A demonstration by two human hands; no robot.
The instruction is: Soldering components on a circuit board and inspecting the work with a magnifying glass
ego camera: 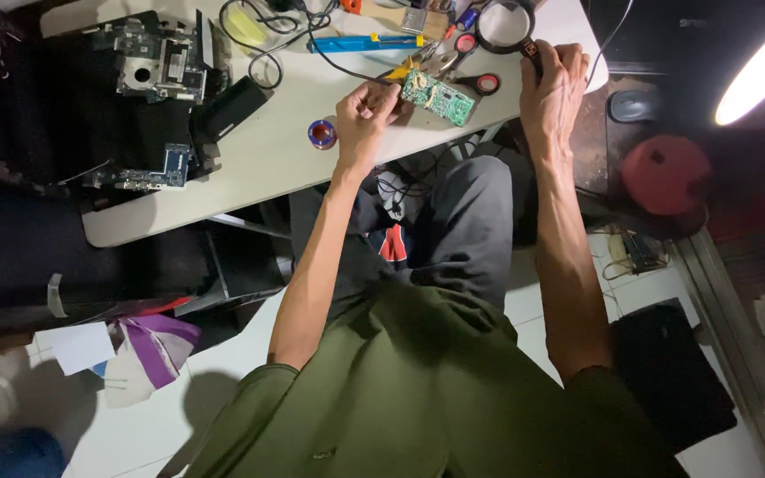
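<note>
1. The left hand (367,113) rests on the white table (267,159), fingers curled together against the near-left edge of a small green circuit board (438,96); whether they actually pinch the board cannot be told.
2. The circuit board lies flat near the table's front edge, between the two hands.
3. The right hand (552,84) is closed around the black handle of a magnifying glass (506,25), whose round lens sits beyond the board.
4. A blue spool of solder wire (321,134) lies just left of the left hand.
5. A blue-handled soldering iron (367,42) lies farther back, with a black cable looping beside it.
6. A dismantled laptop motherboard (163,64) sits at the table's left end.
</note>
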